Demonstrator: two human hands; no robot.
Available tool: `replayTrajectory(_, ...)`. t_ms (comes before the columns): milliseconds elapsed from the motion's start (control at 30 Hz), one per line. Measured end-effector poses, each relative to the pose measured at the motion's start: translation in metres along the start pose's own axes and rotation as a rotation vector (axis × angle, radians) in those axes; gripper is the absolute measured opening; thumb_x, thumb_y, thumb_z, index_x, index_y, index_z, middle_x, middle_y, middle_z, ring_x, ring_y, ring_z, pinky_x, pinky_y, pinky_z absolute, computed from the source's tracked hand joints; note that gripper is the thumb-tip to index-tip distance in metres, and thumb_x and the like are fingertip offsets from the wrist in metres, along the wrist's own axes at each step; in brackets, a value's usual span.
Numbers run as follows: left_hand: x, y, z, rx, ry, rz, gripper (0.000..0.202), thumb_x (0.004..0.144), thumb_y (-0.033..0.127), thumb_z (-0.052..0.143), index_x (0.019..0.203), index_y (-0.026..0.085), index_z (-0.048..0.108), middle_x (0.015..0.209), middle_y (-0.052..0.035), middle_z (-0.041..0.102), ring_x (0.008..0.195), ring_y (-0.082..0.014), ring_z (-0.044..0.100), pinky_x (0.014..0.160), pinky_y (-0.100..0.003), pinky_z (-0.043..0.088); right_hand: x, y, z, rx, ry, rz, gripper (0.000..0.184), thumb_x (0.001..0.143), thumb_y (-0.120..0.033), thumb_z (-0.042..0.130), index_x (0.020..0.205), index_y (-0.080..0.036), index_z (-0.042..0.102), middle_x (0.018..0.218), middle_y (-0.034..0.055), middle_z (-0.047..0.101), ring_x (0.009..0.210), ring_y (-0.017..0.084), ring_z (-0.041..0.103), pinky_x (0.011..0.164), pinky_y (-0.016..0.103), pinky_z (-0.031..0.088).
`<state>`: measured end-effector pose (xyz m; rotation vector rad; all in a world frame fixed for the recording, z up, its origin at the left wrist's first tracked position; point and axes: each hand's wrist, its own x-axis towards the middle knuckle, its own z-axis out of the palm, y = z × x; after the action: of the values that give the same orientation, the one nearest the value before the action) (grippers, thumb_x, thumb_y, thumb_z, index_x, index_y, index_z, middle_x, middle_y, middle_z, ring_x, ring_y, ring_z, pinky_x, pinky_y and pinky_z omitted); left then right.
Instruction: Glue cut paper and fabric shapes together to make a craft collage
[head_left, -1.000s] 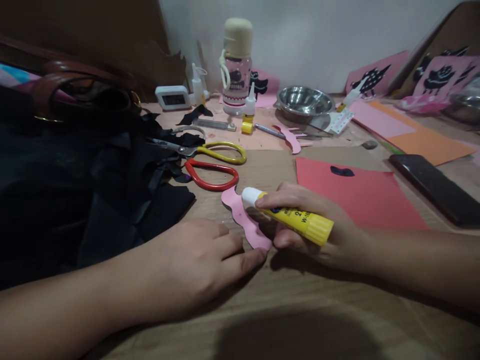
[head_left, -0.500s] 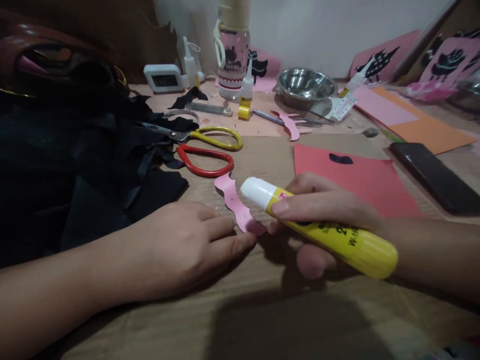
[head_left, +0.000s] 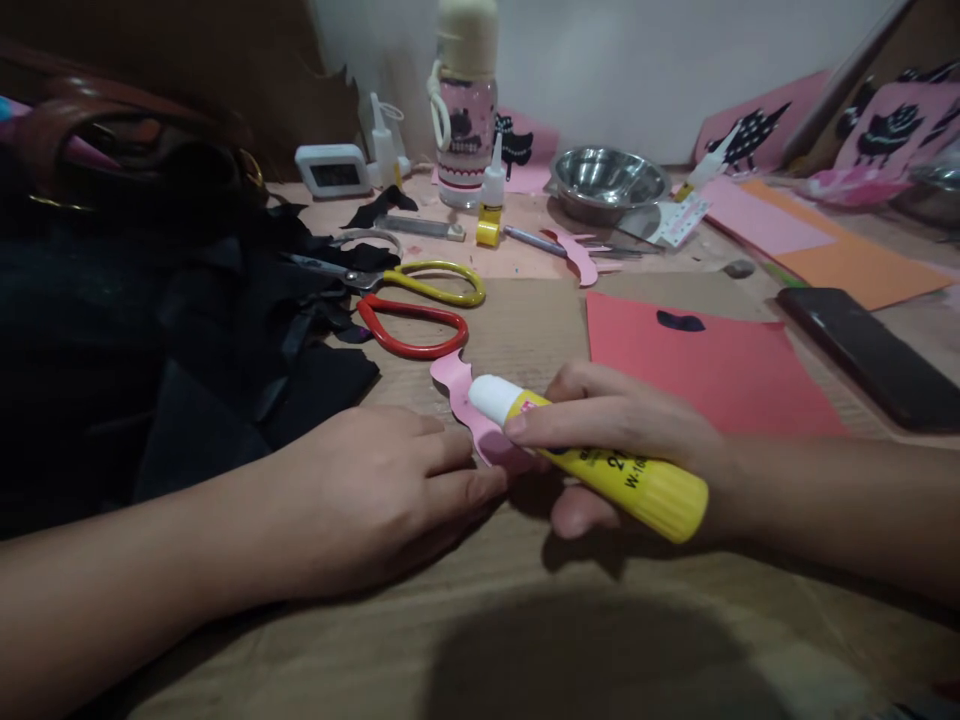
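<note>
A wavy pink paper cutout with a dark edge lies on the cardboard surface. The fingers of my left hand are closed together, their tips pressing its lower end down. In my right hand is a yellow glue stick, held at a slant with its white tip over the cutout's middle; whether it touches the paper I cannot tell. Just beyond the cutout's upper end lie scissors with one red and one yellow handle. A small black cut piece rests on a red paper sheet past my right hand.
Black paper scraps crowd the left side. A phone lies at the right, near orange and pink sheets. Along the back stand a white digital clock, a water bottle, a small glue bottle and a metal bowl.
My right hand has moved left and slightly down with the glue stick, bringing its white tip over the pink cutout. My left hand stays nearly still on the paper.
</note>
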<state>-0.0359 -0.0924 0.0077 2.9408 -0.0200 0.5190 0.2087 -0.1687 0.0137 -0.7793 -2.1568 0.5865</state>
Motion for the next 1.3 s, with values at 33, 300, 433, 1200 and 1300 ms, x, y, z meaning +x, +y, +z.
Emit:
replayTrajectory(33, 0.0, 0.0, 0.0, -0.002, -0.003, 0.019, 0.029, 0.109, 0.021, 0.04, 0.114, 0.016, 0.068, 0.089, -0.0054, 0.072, 0.066, -0.0182, 0.061, 0.054, -0.032, 0.042, 0.0, 0.001, 0.0, -0.003, 0.002, 0.008, 0.035, 0.099, -0.043, 0.067, 0.124, -0.02, 0.067, 0.092, 0.0051, 0.06, 0.083, 0.018, 0.063, 0.068, 0.026, 0.056)
replayTrajectory(300, -0.005, -0.002, -0.003, -0.008, -0.06, 0.038, 0.027, 0.108, 0.019, 0.043, 0.13, 0.017, 0.058, 0.082, -0.0011, 0.065, 0.059, -0.017, 0.05, 0.051, -0.034, 0.029, 0.0, 0.005, 0.005, 0.084, 0.042, 0.034, 0.035, 0.098, -0.039, 0.07, 0.128, -0.022, 0.063, 0.095, 0.0036, 0.064, 0.091, 0.017, 0.062, 0.076, 0.026, 0.052)
replayTrajectory(433, -0.007, -0.001, -0.006, -0.021, -0.02, 0.037, 0.021, 0.108, 0.02, 0.047, 0.122, 0.017, 0.061, 0.077, 0.0006, 0.062, 0.058, -0.0155, 0.047, 0.051, -0.032, 0.028, 0.001, 0.005, 0.005, 0.077, 0.042, 0.038, 0.034, 0.098, -0.039, 0.07, 0.127, -0.022, 0.063, 0.097, 0.004, 0.067, 0.091, 0.016, 0.062, 0.076, 0.025, 0.051)
replayTrajectory(1200, -0.012, -0.023, -0.001, 0.115, 0.049, -0.105, 0.016, 0.104, 0.019, 0.051, 0.108, 0.021, 0.067, 0.082, 0.0006, 0.064, 0.066, -0.0175, 0.056, 0.057, -0.03, 0.036, -0.001, -0.001, -0.001, 0.375, 0.275, 0.351, 0.025, 0.097, -0.049, 0.069, 0.111, -0.027, 0.072, 0.095, -0.0022, 0.076, 0.076, 0.01, 0.071, 0.064, 0.017, 0.058)
replayTrajectory(1300, -0.01, -0.022, -0.001, 0.111, 0.049, -0.103, 0.016, 0.103, 0.017, 0.052, 0.103, 0.02, 0.068, 0.079, 0.001, 0.063, 0.064, -0.0171, 0.054, 0.056, -0.03, 0.035, 0.002, 0.0, -0.005, 0.293, 0.282, 0.37, 0.03, 0.098, -0.055, 0.064, 0.099, -0.026, 0.073, 0.087, -0.0015, 0.074, 0.073, 0.012, 0.07, 0.062, 0.021, 0.057)
